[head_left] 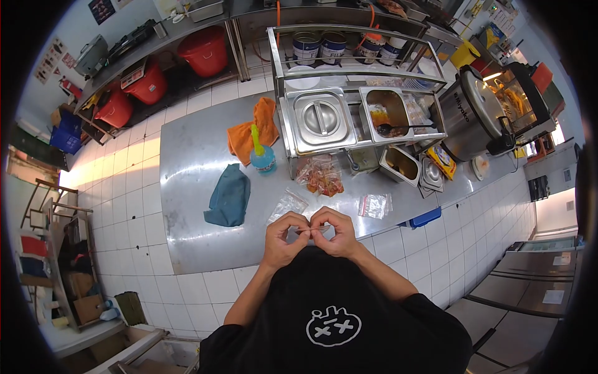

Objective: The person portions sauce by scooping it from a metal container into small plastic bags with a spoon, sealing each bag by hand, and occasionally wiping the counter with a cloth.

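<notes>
My left hand [288,238] and my right hand [333,233] meet fingertip to fingertip at the table's near edge, in front of my chest. Both are closed in a pinch on a thin, small plastic bag [301,230], mostly hidden by the fingers. Just beyond my left hand lie clear plastic bags [288,204]. A bag of reddish-orange food pieces [322,177] rests farther in, below the rack. To the right of my right hand is a flat stack of small zip bags [375,206].
A teal cloth [228,196], a spray bottle [262,157] and an orange cloth [254,129] are on the steel table [187,187]. A metal rack [280,81] holds a lidded pan [320,119] and an open pan with a ladle [386,115]. A large rice cooker [468,115] stands right.
</notes>
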{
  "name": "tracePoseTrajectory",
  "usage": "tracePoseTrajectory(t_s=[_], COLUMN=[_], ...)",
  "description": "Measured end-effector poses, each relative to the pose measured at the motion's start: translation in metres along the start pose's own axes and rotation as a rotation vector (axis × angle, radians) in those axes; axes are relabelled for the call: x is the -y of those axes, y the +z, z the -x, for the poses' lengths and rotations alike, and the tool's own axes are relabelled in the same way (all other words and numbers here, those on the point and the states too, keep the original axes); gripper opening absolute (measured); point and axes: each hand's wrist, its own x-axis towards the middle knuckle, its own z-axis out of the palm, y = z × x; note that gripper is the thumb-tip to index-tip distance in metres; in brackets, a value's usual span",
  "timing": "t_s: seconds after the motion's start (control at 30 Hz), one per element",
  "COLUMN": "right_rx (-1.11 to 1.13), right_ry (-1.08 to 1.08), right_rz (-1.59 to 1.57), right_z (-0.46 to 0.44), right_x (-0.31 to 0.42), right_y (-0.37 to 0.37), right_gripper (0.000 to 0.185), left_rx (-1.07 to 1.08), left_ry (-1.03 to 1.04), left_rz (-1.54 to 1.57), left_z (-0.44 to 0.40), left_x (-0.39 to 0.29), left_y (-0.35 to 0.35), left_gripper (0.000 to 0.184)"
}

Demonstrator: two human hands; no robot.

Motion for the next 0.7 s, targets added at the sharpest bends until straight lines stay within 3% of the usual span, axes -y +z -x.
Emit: tracePoseTrajectory(t_s=[0.17,0.37,0.47,0.5,0.6,0.67,0.7], right_rx=[0.089,0.184,0.163,0.116,0.030,-0.091,-0.161], right_ry=[0.154,0.168,0.313,0.384,0.623,0.512,0.466], right_rz=[-0.153,-0.208,-0.251,-0.355,-0.387,0.103,0.315], right_z=[0.005,0.004,0.008,0.009,0.004,0.003,0.004], right_x=[-0.010,-0.017,-0.040,-0.051,-0.096,-0.142,-0.148], right_y=[-0.012,-0.026,-0.038,-0.041,-0.059,-0.067,-0.065], right_gripper=[0.008,0.006,0.007,0.007,0.012,0.022,0.026], left_rx=[0.027,0.128,0.181,0.149,-0.224,-0.625,-0.628], left_ry=[0.012,-0.019,-0.005,-0.006,0.071,-0.182,-0.354], left_rz=[0.116,-0.001,-0.198,-0.366,-0.822,-1.577,-1.592], left_z=[0.001,0.003,-0.008,-0.009,-0.012,-0.009,0.002], left_x=[0.009,0.014,-0.008,-0.009,0.071,0.096,0.132], left_y=[-0.016,-0.027,-0.027,-0.035,-0.103,-0.130,-0.153], left_gripper=[0.009,0.010,0.021,0.038,0.049,0.047,0.043])
